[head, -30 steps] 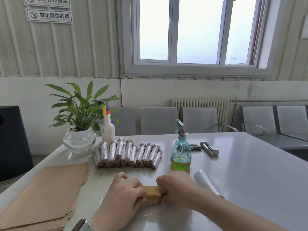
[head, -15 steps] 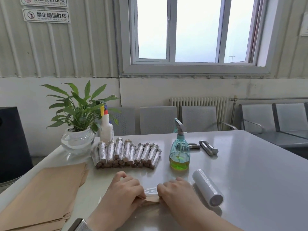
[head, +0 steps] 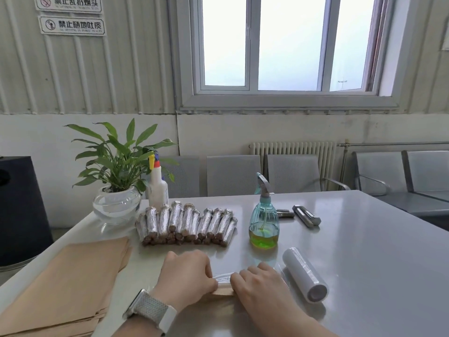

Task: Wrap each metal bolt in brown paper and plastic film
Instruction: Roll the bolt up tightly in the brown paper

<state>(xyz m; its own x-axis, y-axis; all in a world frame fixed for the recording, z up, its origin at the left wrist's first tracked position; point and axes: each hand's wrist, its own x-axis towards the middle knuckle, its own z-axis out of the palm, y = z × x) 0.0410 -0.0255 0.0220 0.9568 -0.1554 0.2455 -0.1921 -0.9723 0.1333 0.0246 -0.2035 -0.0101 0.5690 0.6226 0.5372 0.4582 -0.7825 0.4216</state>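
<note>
— Where do we have the bolt right now?

— Between our two hands, low and centre on the table (head: 364, 239). The paper-wrapped bolt (head: 222, 291) lies crosswise to us, its long axis running left to right, with one end under each hand. Only a short brown stretch shows in the gap.

— And the hands themselves?

— Our left hand (head: 187, 276) has its fingers curled down over the left end, and our right hand (head: 261, 284) does the same over the right end. Both grip the bolt with plastic film (head: 222, 279) bunched over the top of it (how far round the film reaches, we cannot tell, since the underside is hidden).

— So which way do we roll?

— We judge it should roll away from us or toward us, across that long axis, so the film winds round the paper. The film roll (head: 305, 274) lies just to the right of our right hand, angled slightly, so that hand is the nearer one for tearing off.

— And afterwards?

— The pile of finished bolts (head: 187, 224) sits straight ahead, beyond our hands. The brown paper sheets (head: 65, 285) are stacked at our left, and bare bolts (head: 306, 215) wait far right, behind the spray bottle (head: 264, 220).
</note>
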